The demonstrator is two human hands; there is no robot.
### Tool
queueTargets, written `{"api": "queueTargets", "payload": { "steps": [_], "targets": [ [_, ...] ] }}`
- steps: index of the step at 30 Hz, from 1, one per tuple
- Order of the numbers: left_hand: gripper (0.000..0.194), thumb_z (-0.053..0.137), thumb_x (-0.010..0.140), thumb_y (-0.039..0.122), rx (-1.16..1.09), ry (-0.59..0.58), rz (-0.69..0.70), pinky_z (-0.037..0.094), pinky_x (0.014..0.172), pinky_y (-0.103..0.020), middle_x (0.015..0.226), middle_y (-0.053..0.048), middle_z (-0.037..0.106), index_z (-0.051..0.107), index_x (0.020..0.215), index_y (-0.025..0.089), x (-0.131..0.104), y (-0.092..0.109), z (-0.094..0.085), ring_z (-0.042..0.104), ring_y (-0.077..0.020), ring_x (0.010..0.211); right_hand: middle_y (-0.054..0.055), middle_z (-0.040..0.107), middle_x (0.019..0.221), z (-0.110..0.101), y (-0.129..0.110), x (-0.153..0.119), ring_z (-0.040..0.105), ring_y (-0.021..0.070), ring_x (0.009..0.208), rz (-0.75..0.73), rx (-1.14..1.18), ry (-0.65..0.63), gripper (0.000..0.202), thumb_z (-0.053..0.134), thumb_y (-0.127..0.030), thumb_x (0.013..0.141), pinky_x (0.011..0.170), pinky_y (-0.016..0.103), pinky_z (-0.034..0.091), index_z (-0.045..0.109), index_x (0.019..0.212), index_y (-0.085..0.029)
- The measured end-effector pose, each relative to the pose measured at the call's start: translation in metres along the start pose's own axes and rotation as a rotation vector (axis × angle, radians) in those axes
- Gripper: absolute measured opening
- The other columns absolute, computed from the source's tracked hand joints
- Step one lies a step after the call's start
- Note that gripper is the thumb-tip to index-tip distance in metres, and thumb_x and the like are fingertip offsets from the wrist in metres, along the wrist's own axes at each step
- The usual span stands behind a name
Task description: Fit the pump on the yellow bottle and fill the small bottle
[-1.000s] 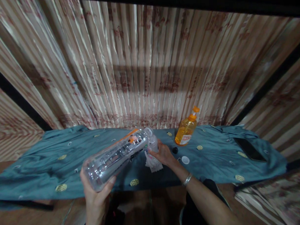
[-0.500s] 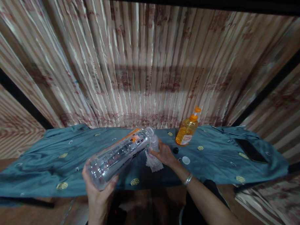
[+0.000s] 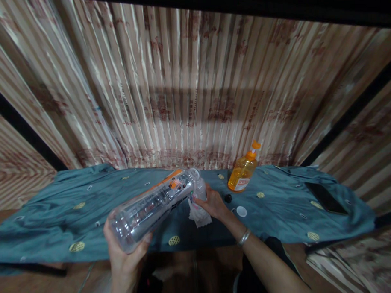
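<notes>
My left hand (image 3: pixel 127 255) is wrapped round the base of a large clear bottle (image 3: pixel 149 208) with an orange and silver label. The bottle is tilted, its open mouth up and to the right, over the top of a small clear bottle (image 3: pixel 201 190). My right hand (image 3: pixel 213 202) holds that small bottle upright from its right side. Beneath it a crumpled white tissue (image 3: pixel 200 217) lies on the teal cloth. Whether liquid passes between the mouths cannot be made out.
An orange pump bottle (image 3: pixel 242 172) stands right of my hands on the teal cloth (image 3: pixel 120 200). Near it are a small black cap (image 3: pixel 228 198) and a white round lid (image 3: pixel 242 211). A dark phone (image 3: pixel 325 197) lies farther right. Behind hangs a pleated curtain (image 3: pixel 187 87).
The far end of the large bottle has dipped slightly lower and to the left with my left hand. My right hand stays round the small bottle. The whole view has shifted slightly.
</notes>
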State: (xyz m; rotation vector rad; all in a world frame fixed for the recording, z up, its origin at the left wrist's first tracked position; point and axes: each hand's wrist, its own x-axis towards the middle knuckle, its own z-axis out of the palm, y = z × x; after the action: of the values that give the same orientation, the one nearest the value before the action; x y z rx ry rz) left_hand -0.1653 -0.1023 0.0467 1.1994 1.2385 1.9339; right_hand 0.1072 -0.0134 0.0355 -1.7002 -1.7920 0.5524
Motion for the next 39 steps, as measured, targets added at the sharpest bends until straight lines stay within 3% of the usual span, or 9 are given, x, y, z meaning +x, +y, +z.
{"api": "queueTargets", "payload": {
  "steps": [4,14,20,26,32,39],
  "targets": [
    [0.108,0.106,0.058,0.052,-0.042,-0.002,-0.101,0.054,0.118,-0.071,0.142,-0.013,0.064,0.052,0.150,0.032,-0.002,0.006,-0.001,0.071,-0.0420,0.131,0.011,0.087,0.115,0.000,-0.002,0.000,0.085,0.0334,0.109,0.010,0.014,-0.004,0.046,0.084,-0.033,0.093,0.092,0.037,0.063,0.067,0.133,-0.019],
    [0.098,0.105,0.060,0.047,-0.097,0.014,-0.104,0.044,0.126,-0.073,0.140,-0.011,0.065,0.055,0.143,0.031,-0.002,0.023,0.009,0.067,-0.0415,0.135,0.010,0.087,0.118,0.001,-0.001,-0.001,0.084,0.0349,0.113,0.009,-0.025,0.004,0.052,0.083,-0.036,0.092,0.094,0.039,0.064,0.066,0.138,-0.021],
    [0.101,0.107,0.056,0.048,-0.095,0.033,-0.096,0.042,0.128,-0.072,0.138,-0.011,0.066,0.056,0.141,0.030,-0.002,0.021,0.007,0.066,-0.0432,0.138,0.012,0.085,0.127,-0.001,-0.001,-0.002,0.083,0.0360,0.118,-0.008,-0.003,0.000,0.057,0.085,-0.033,0.092,0.100,0.042,0.063,0.065,0.144,-0.020],
    [0.103,0.107,0.057,0.052,-0.081,0.015,-0.093,0.052,0.121,-0.068,0.141,-0.014,0.066,0.055,0.144,0.029,-0.002,0.015,0.004,0.069,-0.0434,0.135,0.010,0.086,0.123,-0.003,-0.002,-0.002,0.083,0.0354,0.116,-0.022,-0.017,-0.001,0.054,0.087,-0.034,0.090,0.098,0.041,0.065,0.069,0.139,-0.020],
    [0.098,0.106,0.061,0.051,-0.070,-0.024,-0.081,0.046,0.126,-0.070,0.143,-0.014,0.066,0.055,0.142,0.027,-0.001,0.017,0.004,0.068,-0.0413,0.136,0.013,0.085,0.127,-0.004,-0.004,-0.002,0.082,0.0357,0.120,0.006,-0.034,-0.037,0.052,0.086,-0.034,0.094,0.103,0.042,0.063,0.067,0.140,-0.018],
    [0.099,0.107,0.060,0.048,-0.083,0.001,-0.071,0.044,0.128,-0.068,0.142,-0.013,0.064,0.056,0.141,0.027,-0.002,0.018,0.005,0.067,-0.0407,0.136,0.013,0.086,0.123,-0.001,-0.002,-0.001,0.083,0.0349,0.116,0.026,-0.045,-0.020,0.055,0.085,-0.034,0.093,0.099,0.040,0.063,0.066,0.143,-0.017]
  ]
}}
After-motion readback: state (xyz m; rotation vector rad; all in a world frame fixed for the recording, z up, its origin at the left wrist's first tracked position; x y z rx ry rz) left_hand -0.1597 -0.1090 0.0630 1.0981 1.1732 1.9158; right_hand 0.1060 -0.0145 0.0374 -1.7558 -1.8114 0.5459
